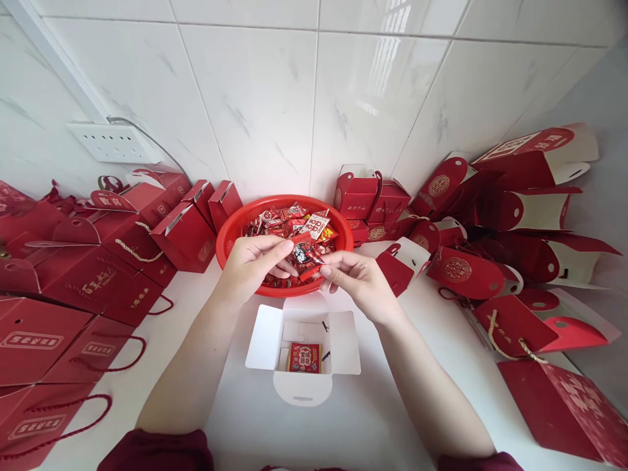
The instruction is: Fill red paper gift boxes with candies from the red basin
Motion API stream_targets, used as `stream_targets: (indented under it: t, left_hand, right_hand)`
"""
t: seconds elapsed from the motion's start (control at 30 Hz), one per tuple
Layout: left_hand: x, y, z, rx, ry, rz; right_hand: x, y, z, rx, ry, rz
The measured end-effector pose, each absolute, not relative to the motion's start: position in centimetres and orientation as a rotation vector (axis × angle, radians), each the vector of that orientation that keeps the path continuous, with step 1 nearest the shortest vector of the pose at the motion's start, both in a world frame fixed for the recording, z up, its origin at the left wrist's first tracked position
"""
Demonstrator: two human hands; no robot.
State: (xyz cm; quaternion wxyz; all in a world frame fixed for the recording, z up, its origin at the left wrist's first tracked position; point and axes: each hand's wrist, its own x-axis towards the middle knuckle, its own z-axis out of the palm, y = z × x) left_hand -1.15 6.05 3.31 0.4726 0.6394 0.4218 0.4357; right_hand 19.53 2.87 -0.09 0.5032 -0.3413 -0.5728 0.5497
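- Being pinched between the fingertips of left hand point(256, 263) and right hand point(357, 280), a glossy red-and-black wrapped packet point(307, 254) is slanted over a red oval plastic basket point(227, 227).
- Between the arms, toward the front edge of the white table point(265, 432), an open white cardboard box point(267, 337) is set, far flap point(304, 303) nearest the packet.
- Red cardboard boxes point(184, 239) are crowded along both side edges.

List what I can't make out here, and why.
All in the head view:
Bottom of the red plastic basket: covered by wrapped sweets.
Smaller lettering on the held packet: too small to read.
Some floor of the open white box: under the red packet.
Left sleeve: cut by the bottom edge.
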Motion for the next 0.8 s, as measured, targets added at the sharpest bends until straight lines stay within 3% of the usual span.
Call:
stream_targets:
  t: [0.47, 0.67, 0.8]
  left_hand:
    - [-1.6, 4.8, 4.7, 1.839, 1.195, 1.01]
    - [-2.7, 5.0, 4.8, 1.981, 1.269, 0.868]
    - [-2.6, 5.1, 4.4, 2.247, 1.233, 0.57]
  right_hand:
    - [20.4, 1.4, 1.0, -0.963, -1.652, 1.238]
    - [18.9, 0.3, 0.7, -1.246, -2.29, 0.901]
    - [16.7, 0.0, -0.6, -1.41, -2.527, 0.64]
